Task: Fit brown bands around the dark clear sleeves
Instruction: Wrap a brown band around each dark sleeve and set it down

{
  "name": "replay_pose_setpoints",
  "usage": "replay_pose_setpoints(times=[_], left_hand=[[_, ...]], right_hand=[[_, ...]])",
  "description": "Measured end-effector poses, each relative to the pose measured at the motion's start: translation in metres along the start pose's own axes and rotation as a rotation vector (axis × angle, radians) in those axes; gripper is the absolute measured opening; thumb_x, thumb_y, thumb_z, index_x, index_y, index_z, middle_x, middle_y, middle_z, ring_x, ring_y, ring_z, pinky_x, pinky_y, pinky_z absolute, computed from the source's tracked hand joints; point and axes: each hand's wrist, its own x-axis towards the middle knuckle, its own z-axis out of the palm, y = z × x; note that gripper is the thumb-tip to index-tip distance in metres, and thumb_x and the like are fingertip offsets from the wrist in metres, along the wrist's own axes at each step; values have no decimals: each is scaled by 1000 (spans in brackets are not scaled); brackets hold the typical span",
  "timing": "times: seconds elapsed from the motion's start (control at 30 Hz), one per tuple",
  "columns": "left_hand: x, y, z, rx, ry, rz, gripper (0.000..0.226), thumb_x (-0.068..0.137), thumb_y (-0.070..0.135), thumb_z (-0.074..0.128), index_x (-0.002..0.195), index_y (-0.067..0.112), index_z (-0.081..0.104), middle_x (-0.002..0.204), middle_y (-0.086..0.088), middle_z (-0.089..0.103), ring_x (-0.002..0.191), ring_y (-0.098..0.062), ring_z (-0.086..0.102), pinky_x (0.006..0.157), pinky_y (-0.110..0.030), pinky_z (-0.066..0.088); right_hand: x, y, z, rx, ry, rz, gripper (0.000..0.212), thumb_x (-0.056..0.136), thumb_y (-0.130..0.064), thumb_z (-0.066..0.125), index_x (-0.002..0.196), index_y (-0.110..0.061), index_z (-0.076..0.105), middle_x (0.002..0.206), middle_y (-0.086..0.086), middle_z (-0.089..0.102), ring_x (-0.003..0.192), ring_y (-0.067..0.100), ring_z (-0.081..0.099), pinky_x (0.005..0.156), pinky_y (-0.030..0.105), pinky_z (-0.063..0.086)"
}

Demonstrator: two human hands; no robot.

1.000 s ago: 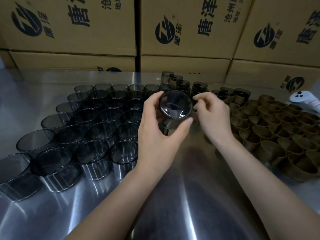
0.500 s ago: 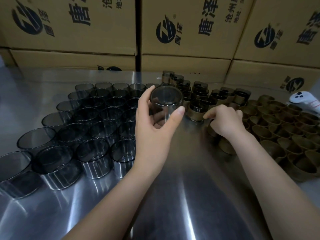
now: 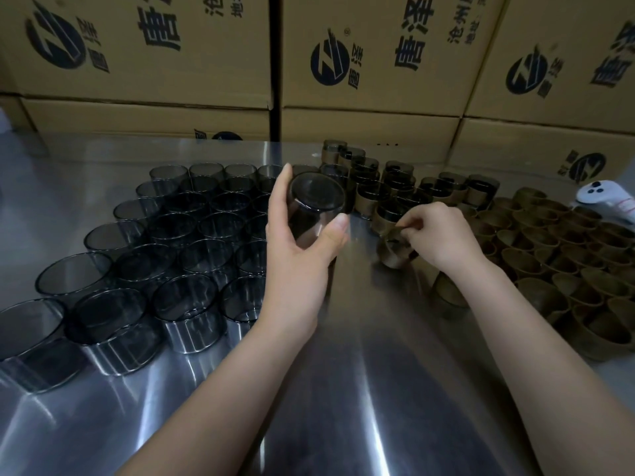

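One sleeve (image 3: 314,207), axis tilted toward camera

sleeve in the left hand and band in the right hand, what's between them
Only bare steel table between the sleeve and the band, seen in head view.

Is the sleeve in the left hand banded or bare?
Bare. The sleeve in the left hand shows only dark clear wall; the right hand pinches a loose band apart from it.

Left hand (image 3: 302,255) aloft, fingers curled in grip; right hand (image 3: 443,235) lower, pinching.
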Motion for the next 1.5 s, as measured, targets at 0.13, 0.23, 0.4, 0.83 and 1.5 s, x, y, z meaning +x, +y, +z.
replay_pose_setpoints(times=[0.13, 0.23, 0.4, 0.83, 1.5], left_hand=[[1, 0, -1, -53, -6, -53, 72, 84, 4, 72, 136, 45, 47, 141, -1, 53, 124, -17, 60, 111, -46, 43], [2, 2, -2, -94, -3, -93, 66, 78, 10, 73, 130, 46, 52, 137, -1, 56, 126, -19, 58, 107, -42, 47], [4, 2, -3, -179, -13, -148, 55, 91, 4, 66, 133, 38, 53, 126, 0, 61, 107, -12, 69, 95, -32, 55], [3, 3, -1, -98, -71, -143, 68, 76, 23, 76, 138, 32, 49, 140, -6, 54, 120, -16, 63, 103, -36, 51], [-2, 2, 1, 70, -79, -86, 81, 64, 43, 78, 139, 34, 48, 143, -7, 47, 123, -16, 60, 106, -41, 48]], right_hand=[[-2, -6, 4, 129, 72, -57, 7, 91, -20, 65, 88, -26, 67, 80, -11, 61, 81, 9, 60, 68, 23, 47], [-3, -12, 4, 284, 108, -27, 10, 92, -21, 61, 83, -25, 59, 76, -7, 65, 68, 7, 62, 61, 21, 44], [-12, -27, 2, 646, 64, 50, 12, 98, -18, 51, 87, -20, 52, 80, 4, 71, 55, 19, 69, 51, 25, 51], [-36, -57, 2, 1091, -24, -30, 40, 102, -34, 47, 76, -34, 77, 72, -5, 71, 67, 11, 65, 60, 26, 53], [-57, -68, 15, 958, 168, -252, 33, 103, -22, 46, 114, -5, 71, 105, 4, 73, 106, 17, 67, 93, 49, 53]])
